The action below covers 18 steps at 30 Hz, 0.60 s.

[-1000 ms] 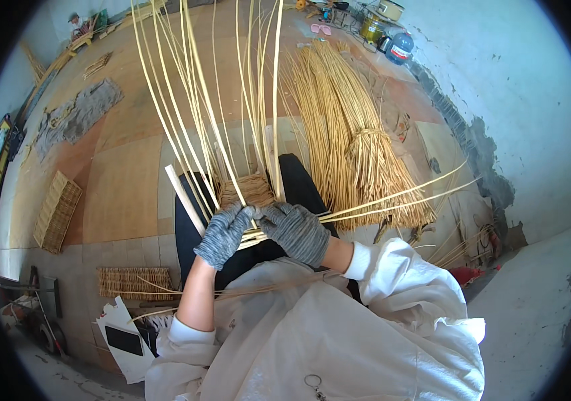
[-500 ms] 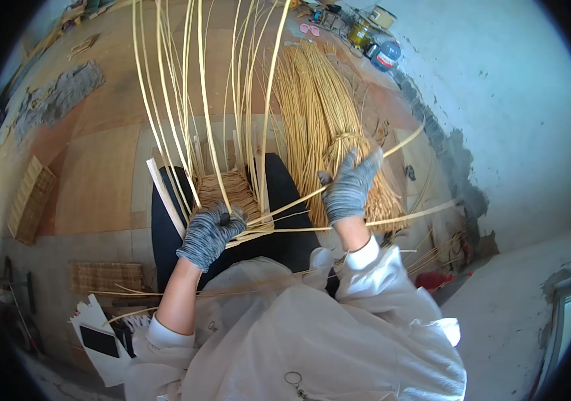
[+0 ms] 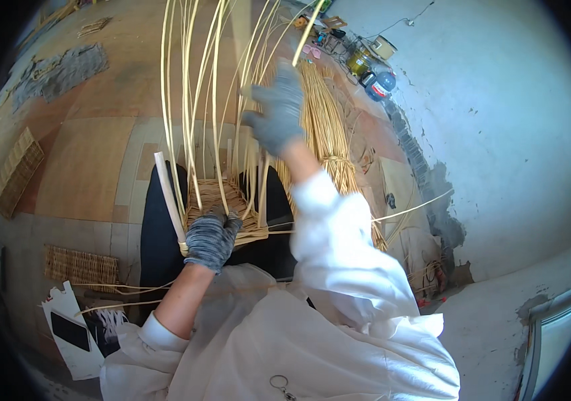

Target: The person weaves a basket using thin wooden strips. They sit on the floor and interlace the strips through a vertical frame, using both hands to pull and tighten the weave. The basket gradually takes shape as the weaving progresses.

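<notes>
A partly woven wicker basket (image 3: 219, 195) rests between my knees, with tall pale rods (image 3: 189, 93) standing up from it and flat wooden stakes (image 3: 170, 194) at its corners. My left hand (image 3: 212, 239), in a grey striped glove, is closed on the basket's near woven edge at the foot of an upright rod. Higher up, my right hand (image 3: 277, 110), gloved alike, is raised beside the upright rods on the right. Motion blurs its fingers, so whether they grip a rod is unclear. A pale rod (image 3: 308, 32) reaches its fingertips, and a smeared one passes beside them.
A large bundle of wicker rods (image 3: 329, 120) lies on the floor beyond my right arm. Woven panels (image 3: 82, 266) lie at the left, near a white board (image 3: 72, 327). A grey cloth (image 3: 62, 75) is far left. A large bottle (image 3: 380, 85) stands by the right wall (image 3: 486, 87).
My right hand has swung up and left from above the rod bundle to the upright rods. The rod it was drawing out to the right is no longer stretched there. My left hand stays at the basket edge.
</notes>
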Tool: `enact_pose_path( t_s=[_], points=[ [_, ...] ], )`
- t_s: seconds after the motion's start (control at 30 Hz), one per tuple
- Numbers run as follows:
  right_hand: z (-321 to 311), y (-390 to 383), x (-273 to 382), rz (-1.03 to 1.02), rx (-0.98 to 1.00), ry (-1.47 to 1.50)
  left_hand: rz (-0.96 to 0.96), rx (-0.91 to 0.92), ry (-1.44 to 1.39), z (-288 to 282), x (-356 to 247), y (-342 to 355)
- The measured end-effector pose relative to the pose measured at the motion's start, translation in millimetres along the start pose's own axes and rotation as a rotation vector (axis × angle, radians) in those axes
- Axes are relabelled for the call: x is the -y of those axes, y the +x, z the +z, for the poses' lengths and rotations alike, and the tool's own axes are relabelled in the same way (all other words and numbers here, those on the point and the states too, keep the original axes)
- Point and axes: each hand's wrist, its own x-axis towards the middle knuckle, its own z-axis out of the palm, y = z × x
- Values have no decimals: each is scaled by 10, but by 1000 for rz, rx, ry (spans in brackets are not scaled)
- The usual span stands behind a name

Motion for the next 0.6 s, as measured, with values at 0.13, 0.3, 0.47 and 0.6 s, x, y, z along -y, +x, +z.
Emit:
enact_pose_path(
  t_s=[0.13, 0.3, 0.47, 0.6],
  points=[
    [277, 107, -4, 50, -85, -202, -106, 270, 111, -248, -21, 247],
    [-42, -831, -370, 496, 218, 960, -90, 378, 13, -282, 178, 324],
    [11, -856, -42, 452, 549, 468, -62, 317, 105, -191, 261, 294],
    [-6, -648, 50, 394, 658, 295, -9, 357, 55, -92, 184, 345]
  ],
)
